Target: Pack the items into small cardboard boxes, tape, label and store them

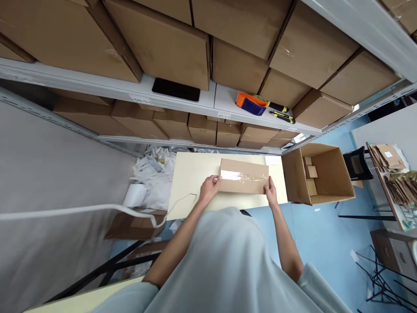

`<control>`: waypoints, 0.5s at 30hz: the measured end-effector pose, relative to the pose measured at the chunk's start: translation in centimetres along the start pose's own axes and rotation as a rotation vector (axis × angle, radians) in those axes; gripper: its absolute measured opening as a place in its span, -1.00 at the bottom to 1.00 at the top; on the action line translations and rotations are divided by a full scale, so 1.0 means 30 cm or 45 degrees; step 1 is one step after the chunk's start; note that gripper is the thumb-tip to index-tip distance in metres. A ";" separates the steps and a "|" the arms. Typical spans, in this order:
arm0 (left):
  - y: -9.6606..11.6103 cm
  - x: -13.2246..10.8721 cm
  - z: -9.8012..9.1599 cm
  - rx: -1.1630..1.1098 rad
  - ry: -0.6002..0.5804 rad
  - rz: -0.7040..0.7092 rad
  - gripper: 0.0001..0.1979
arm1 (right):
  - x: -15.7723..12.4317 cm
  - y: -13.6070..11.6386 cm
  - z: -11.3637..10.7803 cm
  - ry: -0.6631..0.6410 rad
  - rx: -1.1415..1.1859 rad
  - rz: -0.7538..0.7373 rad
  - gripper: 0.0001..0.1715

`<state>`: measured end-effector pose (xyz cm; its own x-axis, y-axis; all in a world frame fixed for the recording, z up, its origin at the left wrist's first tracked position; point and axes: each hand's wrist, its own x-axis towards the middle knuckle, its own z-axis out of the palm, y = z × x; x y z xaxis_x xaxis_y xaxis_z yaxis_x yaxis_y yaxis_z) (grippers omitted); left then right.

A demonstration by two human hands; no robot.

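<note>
A small brown cardboard box point(244, 176), sealed along its top with clear tape, lies on a pale table point(192, 174). My left hand point(210, 188) grips the box's left end, fingers curled round the edge. My right hand point(270, 190) clasps the near right corner. Both arms reach out from light sleeves.
A large open carton point(321, 176) holding smaller boxes stands right of the table. On the shelf point(224, 104) above lie an orange and blue tape dispenser point(250, 103), cutters point(282, 116) and a black tablet point(176, 89). Paper waste point(150, 174) is heaped left. Stacked cartons fill the shelves.
</note>
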<state>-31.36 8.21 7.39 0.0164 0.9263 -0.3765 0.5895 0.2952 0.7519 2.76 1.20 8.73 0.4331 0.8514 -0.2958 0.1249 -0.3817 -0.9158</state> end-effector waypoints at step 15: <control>0.045 0.054 0.122 -0.056 0.054 -0.216 -0.45 | 0.117 -0.001 0.028 -0.178 -0.157 -0.029 -0.26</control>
<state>-27.57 9.25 5.81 -0.1151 0.8709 -0.4777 0.5448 0.4575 0.7028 3.53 4.49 7.48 0.3014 0.8989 -0.3180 0.2454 -0.3954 -0.8851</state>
